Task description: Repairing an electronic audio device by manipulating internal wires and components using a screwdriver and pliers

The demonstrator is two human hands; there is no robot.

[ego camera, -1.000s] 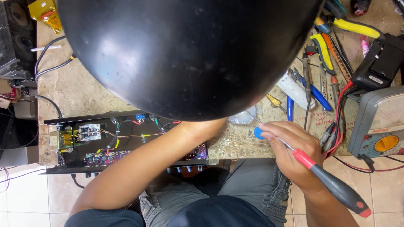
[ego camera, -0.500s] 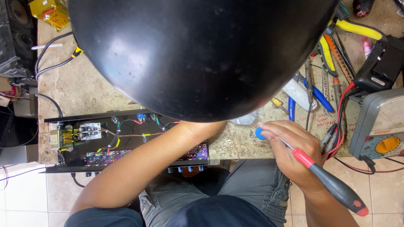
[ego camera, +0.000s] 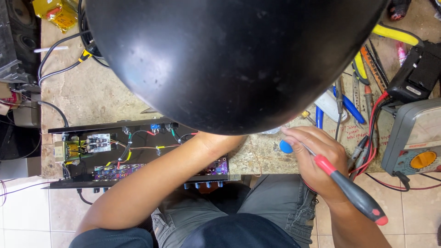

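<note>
While a large black dome (ego camera: 234,64) blocks mid-desk, right hand (ego camera: 317,160) keeps its grip pinched on a red-and-black screwdriver (ego camera: 342,181) at the desk's (ego camera: 92,98) near edge, tip hidden. Left hand hidden under the dome, grip unreadable. Open amplifier chassis (ego camera: 119,151) rests on near-left edge, circuit boards exposed.

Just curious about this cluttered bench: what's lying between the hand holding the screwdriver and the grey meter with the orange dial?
In the head view, between the right hand and the grey meter lie red and black test leads with their probes, on the stone bench.
</note>
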